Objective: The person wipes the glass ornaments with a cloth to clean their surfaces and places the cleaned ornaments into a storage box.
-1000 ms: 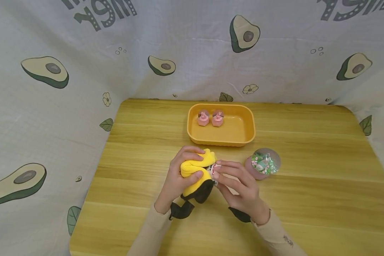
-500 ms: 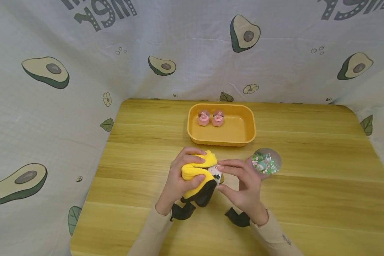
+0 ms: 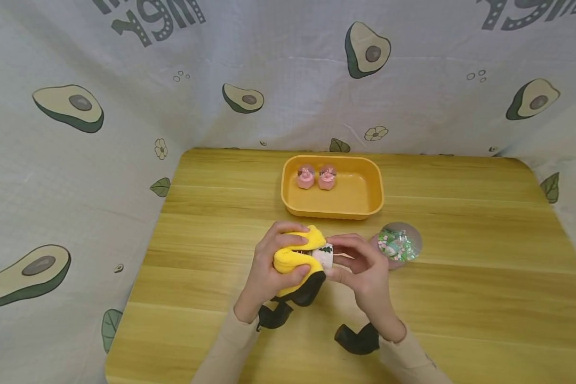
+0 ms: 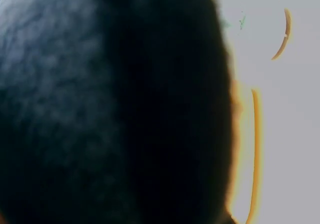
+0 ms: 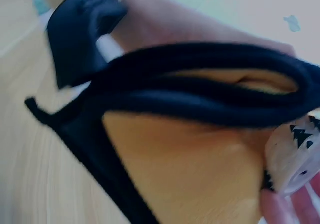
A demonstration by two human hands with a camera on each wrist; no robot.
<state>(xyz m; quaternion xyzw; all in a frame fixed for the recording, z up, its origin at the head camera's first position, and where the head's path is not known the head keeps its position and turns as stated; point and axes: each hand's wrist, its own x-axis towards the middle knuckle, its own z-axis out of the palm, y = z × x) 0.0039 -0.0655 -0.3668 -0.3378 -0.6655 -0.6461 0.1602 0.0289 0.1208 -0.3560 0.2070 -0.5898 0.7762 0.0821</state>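
Note:
My left hand grips a folded yellow cloth with black trim. Between the folds sits what looks like a snow globe, its white base printed with dark fir trees. Its other end is hidden inside the cloth. My right hand pinches the base from the right with thumb and fingers. In the right wrist view, the cloth's black edging loops in front, and the tree-printed base rests against the fingertips. A blurred dark surface covers most of the left wrist view.
A yellow tray stands behind the hands, with two small pink snow globes at its left side. Close to my right hand is a larger snow globe on a pink base. The wooden table meets an avocado-print curtain at the back.
The white base has turned in my right fingers: lettering faced up earlier, trees now. My right fingers let up and took a fresh pinch. My left hand has hardly moved.

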